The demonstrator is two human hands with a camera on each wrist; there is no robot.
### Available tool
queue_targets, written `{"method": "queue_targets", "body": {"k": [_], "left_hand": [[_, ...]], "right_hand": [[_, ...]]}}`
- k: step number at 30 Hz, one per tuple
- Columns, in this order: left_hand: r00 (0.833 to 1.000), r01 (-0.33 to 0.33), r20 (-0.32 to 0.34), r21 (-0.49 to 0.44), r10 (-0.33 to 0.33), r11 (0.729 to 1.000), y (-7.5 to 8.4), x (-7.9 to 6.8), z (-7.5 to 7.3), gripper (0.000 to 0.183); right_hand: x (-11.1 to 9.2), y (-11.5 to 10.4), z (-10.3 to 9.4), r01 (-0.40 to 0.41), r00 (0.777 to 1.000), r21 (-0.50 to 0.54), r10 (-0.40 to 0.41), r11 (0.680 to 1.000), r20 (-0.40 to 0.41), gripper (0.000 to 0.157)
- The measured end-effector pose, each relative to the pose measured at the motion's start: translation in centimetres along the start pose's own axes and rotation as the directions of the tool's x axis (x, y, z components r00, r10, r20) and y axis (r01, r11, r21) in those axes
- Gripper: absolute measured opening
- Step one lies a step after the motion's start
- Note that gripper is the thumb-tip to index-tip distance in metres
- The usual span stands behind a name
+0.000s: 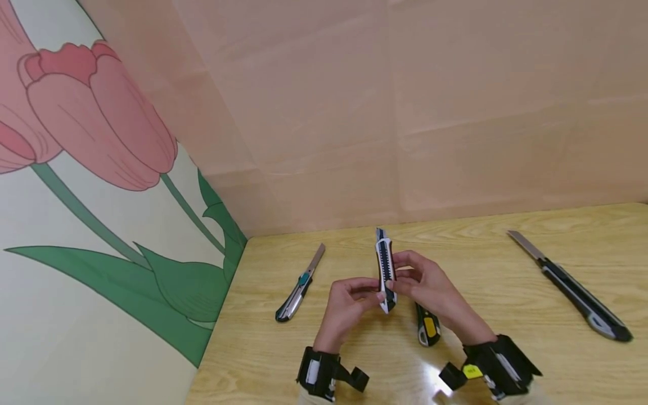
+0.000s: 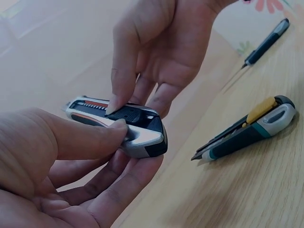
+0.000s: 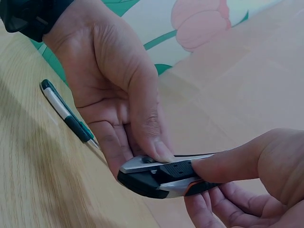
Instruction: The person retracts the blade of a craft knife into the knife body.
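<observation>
A silver and black utility knife is held up above the table between both hands, its tip pointing away. My left hand pinches its lower end, thumb on the silver side in the left wrist view. With the thumb on the black slider, my right hand grips the same knife from the other side. Only a short bit of blade shows at the far tip. Below the right hand lies a utility knife with a yellow slider, partly hidden in the head view; its dark green and grey body shows in the left wrist view.
On the left of the wooden table lies a silver utility knife with a teal slider, blade out. A long black utility knife lies at right, blade out. A pinkish sheet hangs behind; a tulip-painted wall stands left.
</observation>
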State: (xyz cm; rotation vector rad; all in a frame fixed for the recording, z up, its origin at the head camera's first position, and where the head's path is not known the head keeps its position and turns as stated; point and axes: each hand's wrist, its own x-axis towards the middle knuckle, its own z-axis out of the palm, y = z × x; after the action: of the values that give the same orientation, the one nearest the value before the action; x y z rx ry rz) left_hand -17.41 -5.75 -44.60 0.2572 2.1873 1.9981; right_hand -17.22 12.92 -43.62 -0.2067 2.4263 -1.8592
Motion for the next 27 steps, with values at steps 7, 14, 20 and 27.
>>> {"method": "queue_targets", "body": {"k": [7,14,20,27], "left_hand": [[1.0,-0.004,-0.021,-0.012,0.004,1.0,0.1,0.0,0.1,0.022],[0.999,0.013,-0.04,-0.047,-0.015,0.999,0.1,0.0,0.2,0.021],[0.999,0.012,-0.047,-0.058,-0.015,0.998,0.1,0.0,0.2,0.021],[0.996,0.015,-0.082,-0.086,-0.022,0.996,0.2,0.0,0.1,0.022]], "right_hand": [[-0.1,-0.3,0.2,-0.035,0.999,0.011,0.035,0.999,-0.008,0.038],[-0.1,-0.7,0.6,-0.088,0.996,0.135,0.088,0.987,0.0,0.037],[0.1,-0.5,1.1,-0.114,0.993,0.237,0.114,0.965,0.016,0.035],[0.1,-0.4,1.4,-0.13,0.992,0.205,0.127,0.97,0.029,0.036]]}}
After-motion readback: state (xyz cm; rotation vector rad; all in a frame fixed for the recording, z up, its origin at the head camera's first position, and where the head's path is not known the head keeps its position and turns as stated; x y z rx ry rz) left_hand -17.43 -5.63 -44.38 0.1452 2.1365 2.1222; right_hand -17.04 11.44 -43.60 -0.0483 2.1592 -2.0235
